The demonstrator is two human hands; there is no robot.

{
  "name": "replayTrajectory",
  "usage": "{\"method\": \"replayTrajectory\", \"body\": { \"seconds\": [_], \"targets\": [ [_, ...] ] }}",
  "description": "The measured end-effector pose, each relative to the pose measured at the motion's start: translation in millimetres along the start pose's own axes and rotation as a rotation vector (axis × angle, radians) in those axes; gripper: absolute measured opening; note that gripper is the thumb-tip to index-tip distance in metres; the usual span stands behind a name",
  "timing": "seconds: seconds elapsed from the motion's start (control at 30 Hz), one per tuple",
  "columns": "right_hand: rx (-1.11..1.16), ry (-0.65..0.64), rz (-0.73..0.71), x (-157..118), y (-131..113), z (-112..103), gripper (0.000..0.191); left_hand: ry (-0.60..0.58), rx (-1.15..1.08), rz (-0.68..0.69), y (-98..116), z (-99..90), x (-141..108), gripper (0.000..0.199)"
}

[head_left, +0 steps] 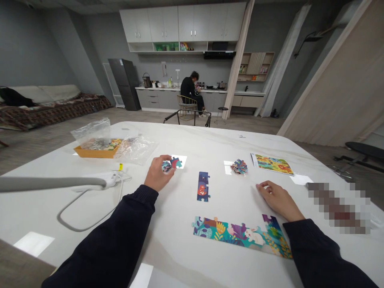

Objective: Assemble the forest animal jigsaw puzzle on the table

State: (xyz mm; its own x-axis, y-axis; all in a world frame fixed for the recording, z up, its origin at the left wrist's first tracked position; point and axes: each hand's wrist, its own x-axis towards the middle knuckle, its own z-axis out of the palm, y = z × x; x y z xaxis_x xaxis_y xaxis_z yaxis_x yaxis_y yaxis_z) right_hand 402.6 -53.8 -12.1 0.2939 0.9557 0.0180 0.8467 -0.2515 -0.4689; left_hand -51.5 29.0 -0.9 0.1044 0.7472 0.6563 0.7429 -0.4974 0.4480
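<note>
My left hand [160, 175] is closed with its fingers around a teal and red jigsaw puzzle piece [177, 162]. More puzzle pieces [166, 166] show between the thumb and fingers; whether they are held or lie on the table I cannot tell. My right hand [275, 197], loosely bent and holding nothing, is low over the table. Nearest to it is a joined puzzle strip [237, 235] with a white rabbit, its right end beside my sleeve. Between the hands lies a smaller joined section [203, 187], dark blue with a red figure. A pile of loose pieces [239, 166] sits farther back.
On the white table [180, 256], a picture sheet [273, 163] lies at the right, near a blurred-out item [339, 208]. To the left are an orange box [96, 152], clear plastic wrap [136, 149] and a grey stand arm [54, 183] with a cable. Someone [189, 89] sits by the kitchen counter.
</note>
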Motion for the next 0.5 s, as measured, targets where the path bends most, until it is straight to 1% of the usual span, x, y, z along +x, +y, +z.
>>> {"method": "replayTrajectory", "body": {
  "seconds": [0.1,0.2,0.3,0.4,0.5],
  "targets": [
    [-0.002,-0.011,0.004,0,-1,0,0.039,-0.142,-0.194,0.14,32,0.1,-8,0.048],
    [-0.007,-0.007,0.006,0,-1,0,0.038,-0.227,-0.309,0.211,53,3.2,-16,0.052],
    [-0.011,-0.006,0.014,0,-1,0,0.039,-0.262,-0.356,0.23,60,4.5,-18,0.052],
    [-0.006,-0.01,0.011,0,0,0,0.04,-0.301,-0.37,0.234,61,1.4,-17,0.046],
    [-0.001,-0.008,0.012,0,-1,-1,0.039,-0.415,-0.422,0.245,63,-2.1,-21,0.036]
  ]
}}
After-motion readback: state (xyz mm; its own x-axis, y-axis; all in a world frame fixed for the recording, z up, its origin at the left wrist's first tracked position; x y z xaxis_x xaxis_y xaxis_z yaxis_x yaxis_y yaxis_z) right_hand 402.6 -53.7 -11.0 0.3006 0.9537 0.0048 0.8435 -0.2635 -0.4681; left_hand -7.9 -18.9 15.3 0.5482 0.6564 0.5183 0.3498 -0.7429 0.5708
